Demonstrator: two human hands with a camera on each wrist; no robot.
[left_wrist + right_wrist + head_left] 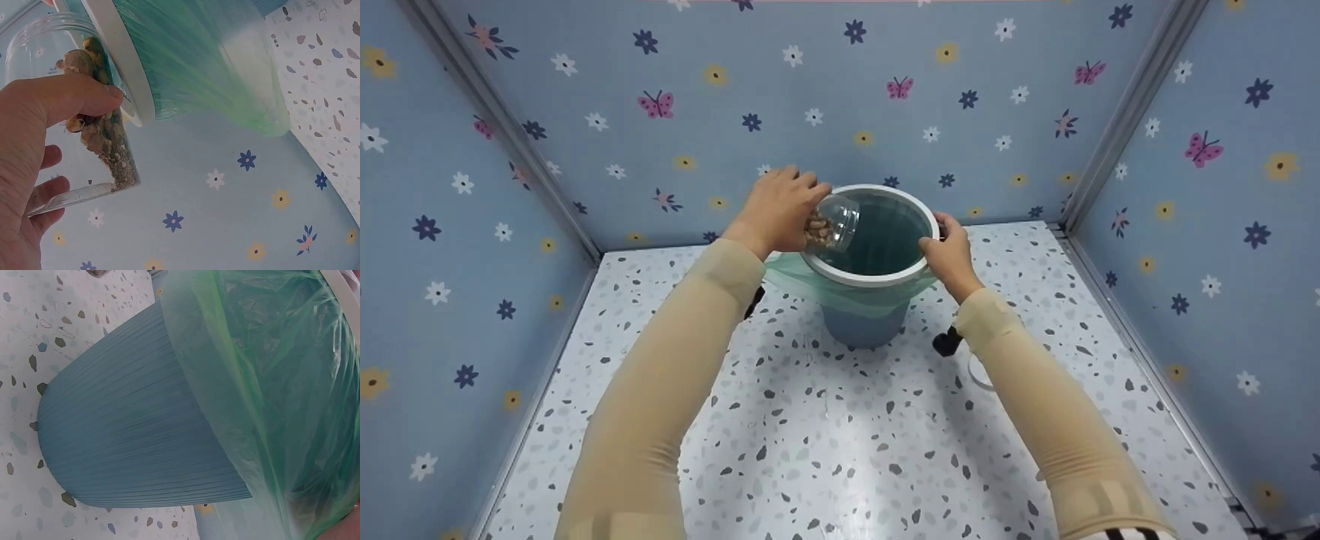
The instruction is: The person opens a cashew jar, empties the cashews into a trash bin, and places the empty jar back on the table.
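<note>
My left hand (784, 210) grips a clear plastic jar (847, 215), tilted with its mouth over the left side of a blue trash bin (864, 334). Brown, dry, lumpy scraps (94, 135) and finer crumbs lie along the jar's lower side in the left wrist view; their exact kind is unclear. A green trash bag (862, 301) lines the bin and hangs over the outside beneath its white rim ring (874, 281). At the rim's right side, my right hand (952, 255) holds on, thumb on top and fingers outside. The bin stands upright.
The bin stands on a white speckled surface (825, 420), near a blue flowered back panel (810, 82). Similar panels rise at left and right. A small black object (947, 343) and a thin white loop (979, 375) lie by the right forearm; another black piece (754, 302) shows at left.
</note>
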